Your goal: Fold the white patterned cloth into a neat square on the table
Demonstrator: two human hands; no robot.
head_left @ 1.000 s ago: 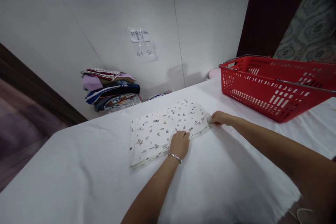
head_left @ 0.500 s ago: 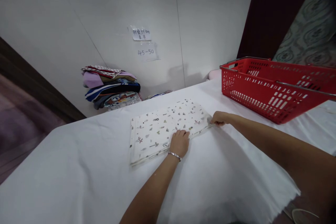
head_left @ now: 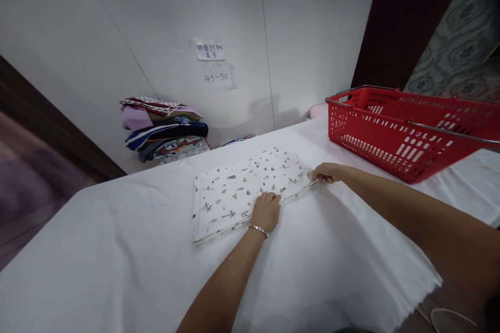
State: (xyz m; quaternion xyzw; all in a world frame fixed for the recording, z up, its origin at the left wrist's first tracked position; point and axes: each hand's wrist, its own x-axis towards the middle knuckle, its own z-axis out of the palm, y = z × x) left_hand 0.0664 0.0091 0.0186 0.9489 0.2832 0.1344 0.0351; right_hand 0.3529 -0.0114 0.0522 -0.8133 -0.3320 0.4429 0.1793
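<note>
A white cloth [head_left: 238,182] printed with small plants and trees lies on the table, folded into a layered rectangle. My left hand [head_left: 266,212], with a silver bracelet at its wrist, rests flat on the near edge of the fabric around the middle. At the right near corner, my right hand [head_left: 327,172] is closed in a pinch on the cloth's edge. Folded layers show along the near side. Part of that edge is hidden under my left hand.
A white sheet [head_left: 97,250] covers the table. On the right stands a red plastic basket [head_left: 375,135] with metal handles. A pile of folded clothes [head_left: 166,130] sits beyond the far edge, against the wall [head_left: 312,26]. Two paper notes [head_left: 217,77] are taped there.
My right hand has shifted very slightly on the corner, its fingers loosening a little around the edge. The left hand stays on the cloth in nearly the same spot.
</note>
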